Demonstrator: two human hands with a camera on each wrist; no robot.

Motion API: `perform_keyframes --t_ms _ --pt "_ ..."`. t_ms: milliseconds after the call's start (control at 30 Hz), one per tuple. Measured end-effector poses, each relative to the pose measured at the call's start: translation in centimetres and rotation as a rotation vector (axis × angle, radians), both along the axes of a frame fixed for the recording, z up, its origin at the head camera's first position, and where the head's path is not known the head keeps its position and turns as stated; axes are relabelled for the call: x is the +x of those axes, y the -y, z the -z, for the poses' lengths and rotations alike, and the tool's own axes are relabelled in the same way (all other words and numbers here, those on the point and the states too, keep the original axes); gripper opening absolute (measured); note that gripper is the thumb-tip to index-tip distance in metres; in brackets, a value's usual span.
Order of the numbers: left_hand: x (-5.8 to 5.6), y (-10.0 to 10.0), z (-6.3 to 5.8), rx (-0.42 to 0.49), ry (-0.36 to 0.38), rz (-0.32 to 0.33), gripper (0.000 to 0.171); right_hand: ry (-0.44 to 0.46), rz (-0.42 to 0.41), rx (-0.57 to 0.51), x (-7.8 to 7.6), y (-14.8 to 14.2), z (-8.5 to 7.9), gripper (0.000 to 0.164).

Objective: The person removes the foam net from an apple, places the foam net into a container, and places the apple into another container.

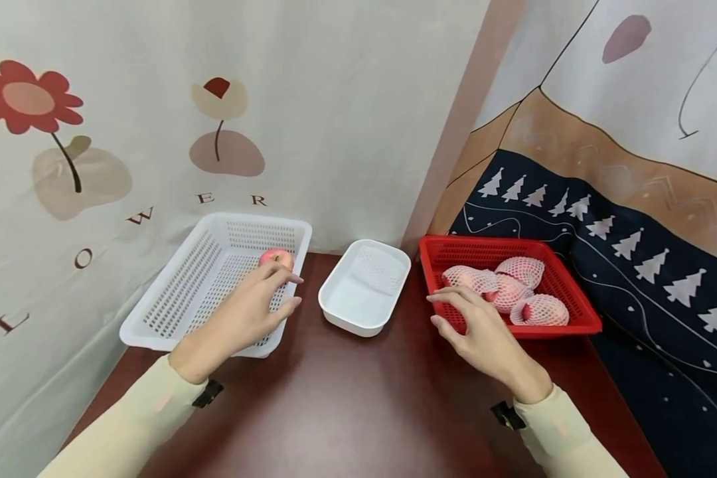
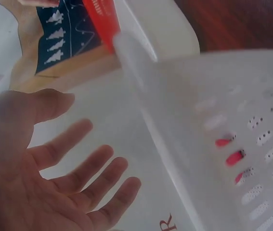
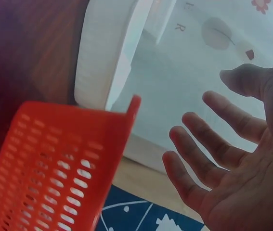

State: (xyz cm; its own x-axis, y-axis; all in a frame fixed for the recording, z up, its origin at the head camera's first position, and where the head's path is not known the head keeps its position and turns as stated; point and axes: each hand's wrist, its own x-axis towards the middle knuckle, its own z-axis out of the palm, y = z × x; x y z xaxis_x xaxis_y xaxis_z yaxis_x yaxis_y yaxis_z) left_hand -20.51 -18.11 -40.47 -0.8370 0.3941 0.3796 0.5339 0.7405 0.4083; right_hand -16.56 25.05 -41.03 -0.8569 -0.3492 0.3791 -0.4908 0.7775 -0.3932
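My left hand hovers over the right side of a white plastic basket, fingers spread and holding nothing. Just beyond its fingertips, a red-pink apple lies in that basket. Over the near left rim of a red basket, my right hand is held with fingers apart and nothing in it. Several apples in white foam nets lie inside the red basket, partly behind the right hand. The left wrist view shows the left hand above the rim; the right wrist view shows the right hand's bare palm.
Between the two baskets stands a small white tray on the dark red-brown table. A printed curtain hangs right behind the containers, and a dark tree-patterned cloth borders the right side.
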Motion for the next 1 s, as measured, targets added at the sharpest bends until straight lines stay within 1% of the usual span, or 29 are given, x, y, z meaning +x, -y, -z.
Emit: perform_keyframes --t_ms 133,300,400,567,700,800,1000 --pt "1.0 -0.6 0.5 0.006 -0.027 0.008 0.028 -0.029 -0.007 0.006 -0.7 -0.7 -0.5 0.041" --pt "2.0 -1.2 1.1 0.007 -0.064 0.004 0.026 0.006 0.007 0.021 -1.5 -1.4 -1.0 0.043" --pt "2.4 -1.5 1.3 0.006 -0.07 0.004 0.026 0.027 0.018 0.027 -1.8 -1.8 -1.2 0.044" --pt "3.2 -2.1 1.6 0.014 -0.07 0.037 0.025 0.016 0.027 0.035 -2.4 -2.5 -1.7 0.041" --pt "3.8 -2.6 1.7 0.017 -0.085 0.062 0.024 -0.015 0.009 0.038 -3.0 -2.9 -2.0 0.039" --pt "4.2 -3.0 1.8 0.017 -0.086 0.077 0.025 -0.018 0.002 0.04 -3.5 -3.2 -2.2 0.038" --pt "4.9 -3.7 2.0 0.001 -0.09 0.087 0.027 0.04 0.026 0.058 -4.4 -3.8 -2.7 0.039"
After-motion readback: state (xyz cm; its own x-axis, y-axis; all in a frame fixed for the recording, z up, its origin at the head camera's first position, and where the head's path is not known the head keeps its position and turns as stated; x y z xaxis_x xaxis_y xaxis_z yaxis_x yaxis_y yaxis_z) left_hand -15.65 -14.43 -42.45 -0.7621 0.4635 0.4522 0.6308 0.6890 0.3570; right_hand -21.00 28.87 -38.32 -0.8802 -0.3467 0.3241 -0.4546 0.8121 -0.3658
